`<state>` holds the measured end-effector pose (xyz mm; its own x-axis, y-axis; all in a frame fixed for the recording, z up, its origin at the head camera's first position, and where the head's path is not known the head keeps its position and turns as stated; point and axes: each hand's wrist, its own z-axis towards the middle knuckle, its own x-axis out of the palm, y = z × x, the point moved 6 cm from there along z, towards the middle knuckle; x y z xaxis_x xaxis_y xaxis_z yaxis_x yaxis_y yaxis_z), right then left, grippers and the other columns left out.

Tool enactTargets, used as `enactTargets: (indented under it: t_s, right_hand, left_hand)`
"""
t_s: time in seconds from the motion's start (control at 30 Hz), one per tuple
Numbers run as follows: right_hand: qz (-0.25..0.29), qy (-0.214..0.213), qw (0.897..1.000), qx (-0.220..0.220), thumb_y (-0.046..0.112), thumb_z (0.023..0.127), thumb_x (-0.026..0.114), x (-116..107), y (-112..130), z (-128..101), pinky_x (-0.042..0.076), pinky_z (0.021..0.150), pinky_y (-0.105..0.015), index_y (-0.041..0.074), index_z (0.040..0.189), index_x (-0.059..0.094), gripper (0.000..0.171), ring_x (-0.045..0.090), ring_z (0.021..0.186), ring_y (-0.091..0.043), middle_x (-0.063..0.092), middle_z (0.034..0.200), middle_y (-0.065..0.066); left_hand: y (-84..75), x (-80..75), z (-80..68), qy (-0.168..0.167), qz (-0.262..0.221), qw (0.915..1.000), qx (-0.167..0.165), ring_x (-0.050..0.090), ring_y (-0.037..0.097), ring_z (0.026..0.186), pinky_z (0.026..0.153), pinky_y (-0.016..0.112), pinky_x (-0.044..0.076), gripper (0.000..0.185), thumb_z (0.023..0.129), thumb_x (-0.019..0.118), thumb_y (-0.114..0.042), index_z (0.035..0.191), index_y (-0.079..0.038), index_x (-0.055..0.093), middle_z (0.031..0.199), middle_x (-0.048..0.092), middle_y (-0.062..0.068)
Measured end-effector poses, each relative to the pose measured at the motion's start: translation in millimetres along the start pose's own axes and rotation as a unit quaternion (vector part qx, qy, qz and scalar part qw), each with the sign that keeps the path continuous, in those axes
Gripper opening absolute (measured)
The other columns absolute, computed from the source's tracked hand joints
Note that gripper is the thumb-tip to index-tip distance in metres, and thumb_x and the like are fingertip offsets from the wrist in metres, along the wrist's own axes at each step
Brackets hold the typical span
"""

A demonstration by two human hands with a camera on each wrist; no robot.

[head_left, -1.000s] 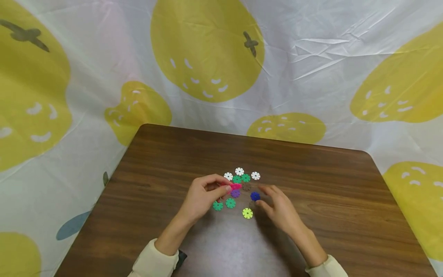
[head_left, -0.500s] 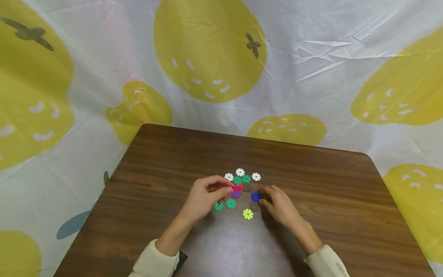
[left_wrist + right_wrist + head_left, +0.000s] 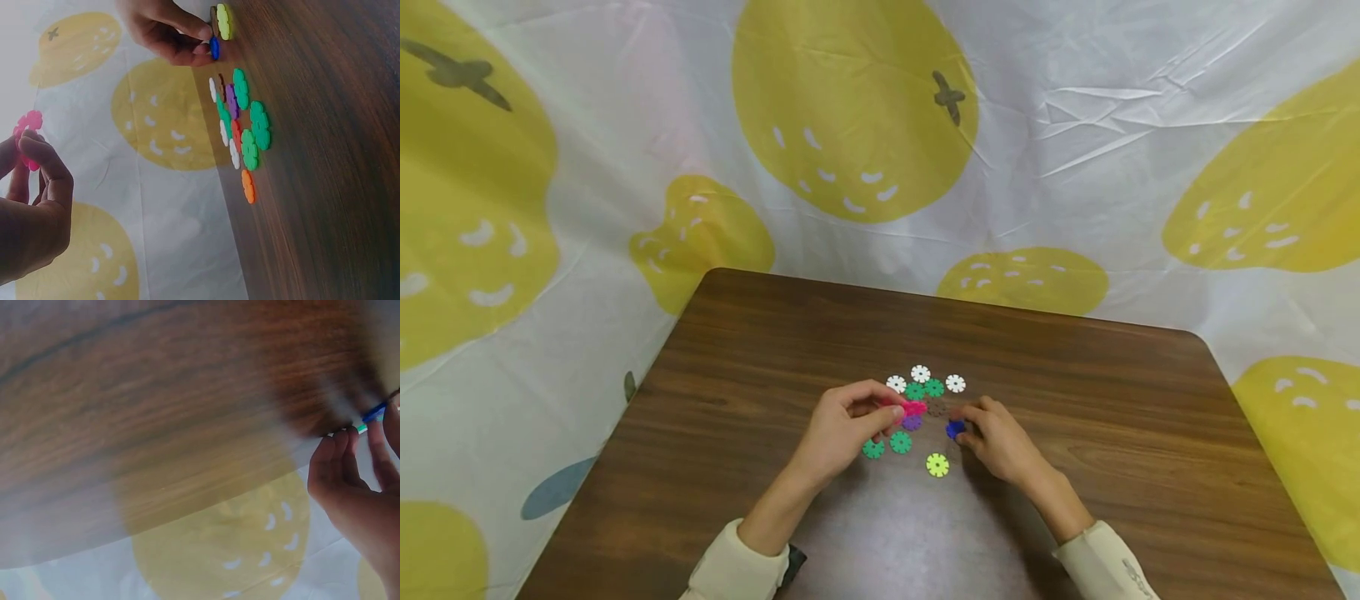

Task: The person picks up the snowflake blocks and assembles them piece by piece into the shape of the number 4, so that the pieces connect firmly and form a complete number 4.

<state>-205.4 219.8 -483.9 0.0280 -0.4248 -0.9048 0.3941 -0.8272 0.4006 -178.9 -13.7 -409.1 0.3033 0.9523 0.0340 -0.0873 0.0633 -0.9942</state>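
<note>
Several small notched plastic discs lie in a cluster on the brown wooden table (image 3: pixel 760 350). My left hand (image 3: pixel 842 429) pinches a pink disc (image 3: pixel 913 407) just above the cluster; in the left wrist view the pink disc (image 3: pixel 28 134) sits between thumb and fingers. My right hand (image 3: pixel 996 442) has its fingertips curled round a blue disc (image 3: pixel 954 429) on the table, seen also as the blue disc (image 3: pixel 214 48) and as a blue edge (image 3: pixel 375 412). A yellow-green disc (image 3: pixel 937 464) lies just in front of it.
White discs (image 3: pixel 920 373), green discs (image 3: pixel 923 388), a purple disc (image 3: pixel 912 422) and a brown disc (image 3: pixel 936 408) lie between the hands. Two more green discs (image 3: pixel 887 445) sit near my left hand. A white cloth with yellow fruit prints (image 3: pixel 850 108) hangs behind the table.
My right hand has moved left and closed its fingers on the blue disc. My left hand has kept the pink disc almost still.
</note>
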Motion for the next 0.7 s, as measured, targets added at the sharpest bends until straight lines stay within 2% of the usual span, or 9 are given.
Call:
enactTargets:
  t_s: [0.13,0.33,0.63,0.7]
  right_hand:
    - [0.025,0.009,0.999,0.037,0.007,0.086,0.081,0.2,-4.4,-0.3,0.049,0.078,-0.038,0.007,0.098,0.067,0.019,0.055,0.089,-0.021,0.067,0.091,-0.005]
    - [0.062,0.019,0.995,0.077,0.008,0.088,0.08,-0.1,-11.8,-3.5,0.045,0.073,-0.032,0.01,0.095,0.061,0.019,0.053,0.081,-0.015,0.063,0.08,0.001]
    - [0.075,-0.022,0.992,0.101,0.01,0.09,0.078,-14.9,-7.2,-11.2,0.044,0.065,-0.03,0.01,0.095,0.06,0.019,0.053,0.069,-0.015,0.063,0.074,0.001]
    - [0.081,-0.037,0.991,0.104,0.01,0.091,0.077,-19.8,-3.8,-12.2,0.047,0.066,-0.031,0.01,0.097,0.059,0.019,0.06,0.072,-0.015,0.067,0.075,0.0]
  left_hand:
    - [-0.6,0.7,-0.1,-0.003,0.001,1.0,-0.003,0.06,0.01,0.065,0.061,0.021,0.053,0.011,0.094,0.073,-0.007,0.103,0.0,0.076,0.082,0.072,0.004]
    - [1.7,1.7,0.3,-0.007,-0.003,0.9999,-0.007,0.06,0.009,0.064,0.06,0.021,0.052,0.011,0.093,0.074,-0.004,0.102,0.003,0.074,0.077,0.07,0.002]
    - [3.2,-0.1,0.2,-0.025,-0.007,0.9995,-0.017,0.06,0.01,0.064,0.06,0.021,0.051,0.012,0.092,0.074,-0.005,0.101,0.002,0.073,0.074,0.068,0.0]
    - [3.3,0.0,0.5,-0.026,-0.008,0.9995,-0.018,0.061,0.012,0.065,0.06,0.021,0.051,0.012,0.092,0.074,-0.005,0.101,0.002,0.073,0.074,0.068,0.0]
